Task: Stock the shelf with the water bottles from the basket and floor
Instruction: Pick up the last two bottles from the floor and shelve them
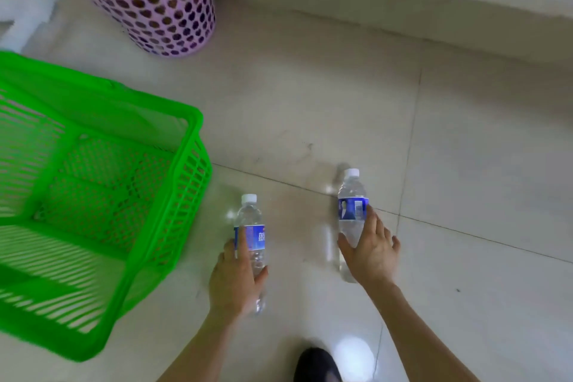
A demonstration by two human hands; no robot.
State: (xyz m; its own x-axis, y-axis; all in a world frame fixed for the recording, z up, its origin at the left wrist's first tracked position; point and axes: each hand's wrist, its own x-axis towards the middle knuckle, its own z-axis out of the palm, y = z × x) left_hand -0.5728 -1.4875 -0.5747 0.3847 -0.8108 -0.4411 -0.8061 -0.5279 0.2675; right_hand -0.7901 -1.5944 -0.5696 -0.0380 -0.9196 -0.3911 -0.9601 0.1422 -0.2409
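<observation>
bottles: two, clear, blue labels, white caps (250, 239); hands (235, 282) gripping

A pink bin (161, 0) with heart-shaped holes stands on the pale tiled floor (310, 102) near the top left. A dark shoe (316, 364) shows at the bottom edge.

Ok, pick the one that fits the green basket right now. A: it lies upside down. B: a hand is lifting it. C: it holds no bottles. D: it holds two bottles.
C: the green basket shows only its bare mesh floor, while the left hand and right hand each rest on a bottle outside it.
</observation>
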